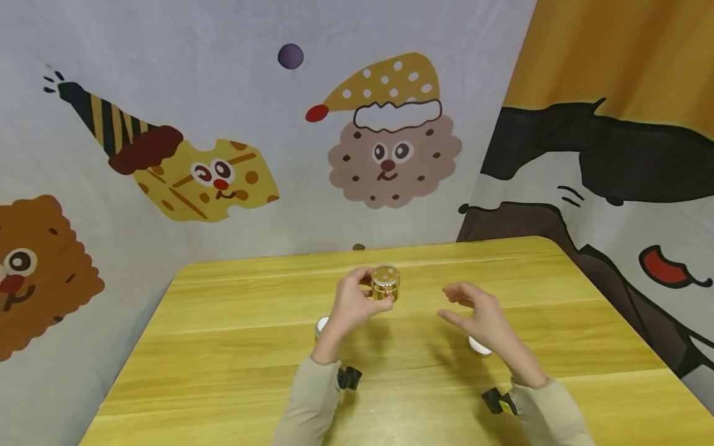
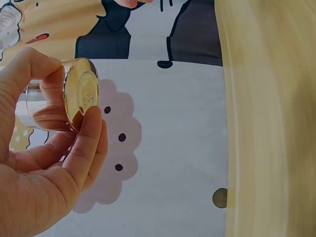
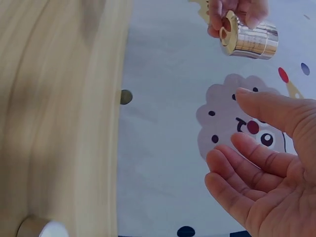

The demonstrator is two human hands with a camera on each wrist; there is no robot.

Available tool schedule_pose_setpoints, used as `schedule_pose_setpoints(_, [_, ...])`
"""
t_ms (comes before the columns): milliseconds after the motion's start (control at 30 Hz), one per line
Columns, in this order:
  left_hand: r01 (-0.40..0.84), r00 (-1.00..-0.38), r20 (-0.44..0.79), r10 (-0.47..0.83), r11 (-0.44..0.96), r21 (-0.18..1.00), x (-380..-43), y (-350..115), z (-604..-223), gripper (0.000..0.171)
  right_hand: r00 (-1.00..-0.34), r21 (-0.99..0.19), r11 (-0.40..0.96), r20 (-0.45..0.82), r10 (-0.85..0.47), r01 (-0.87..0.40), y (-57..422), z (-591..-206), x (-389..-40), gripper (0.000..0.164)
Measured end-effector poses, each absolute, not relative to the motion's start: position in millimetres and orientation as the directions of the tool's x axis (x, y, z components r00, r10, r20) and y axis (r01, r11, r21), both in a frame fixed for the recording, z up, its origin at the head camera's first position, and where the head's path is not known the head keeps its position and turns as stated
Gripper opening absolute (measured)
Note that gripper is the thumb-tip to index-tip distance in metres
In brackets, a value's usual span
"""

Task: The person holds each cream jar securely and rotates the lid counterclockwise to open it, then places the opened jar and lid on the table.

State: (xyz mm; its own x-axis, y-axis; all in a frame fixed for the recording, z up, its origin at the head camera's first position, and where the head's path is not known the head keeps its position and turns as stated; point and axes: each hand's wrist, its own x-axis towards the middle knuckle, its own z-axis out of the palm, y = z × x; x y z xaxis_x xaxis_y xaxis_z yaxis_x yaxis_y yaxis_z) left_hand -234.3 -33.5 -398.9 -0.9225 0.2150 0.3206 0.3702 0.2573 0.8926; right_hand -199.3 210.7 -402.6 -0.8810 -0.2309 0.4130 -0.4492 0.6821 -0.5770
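My left hand (image 1: 354, 301) grips a small shiny gold jar (image 1: 385, 284) above the table, thumb on one side and fingers on the other. In the left wrist view, fingertips touch the rim of the jar's round gold base (image 2: 82, 94), which carries fine stamped print; its silvery body is partly behind the fingers. My right hand (image 1: 478, 314) hovers to the right of the jar, holding nothing. Its palm and loosely bent fingers (image 3: 261, 168) show in the right wrist view, thumb apart from them.
On the yellow wood-grain table (image 1: 234, 359), a small white-topped container (image 1: 321, 324) stands partly behind the left wrist. Another white-topped container (image 1: 480, 347) is partly hidden under the right hand. A cartoon-printed wall hanging (image 1: 234, 93) borders the table's far edge.
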Motion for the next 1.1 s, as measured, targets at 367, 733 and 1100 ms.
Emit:
schedule_pose_setpoints(367, [0.385, -0.918, 0.339, 0.207, 0.259, 0.886, -235, -36, -390, 0.042, -0.852, -0.625, 0.605, 0.489, -0.189, -0.493, 194, -391, -207, 0.031])
schedule_pose_setpoints(733, [0.360, -0.928, 0.315, 0.199, 0.260, 0.896, -234, -37, -384, 0.042, -0.831, -0.660, 0.531, 0.527, -0.178, -0.532, 172, -376, -212, 0.031])
schedule_pose_setpoints(1100, [0.359, -0.925, 0.313, 0.214, 0.227, 0.905, -231, -35, -380, 0.041, -0.839, -0.716, 0.446, 0.512, -0.186, -0.536, 152, -365, -218, 0.027])
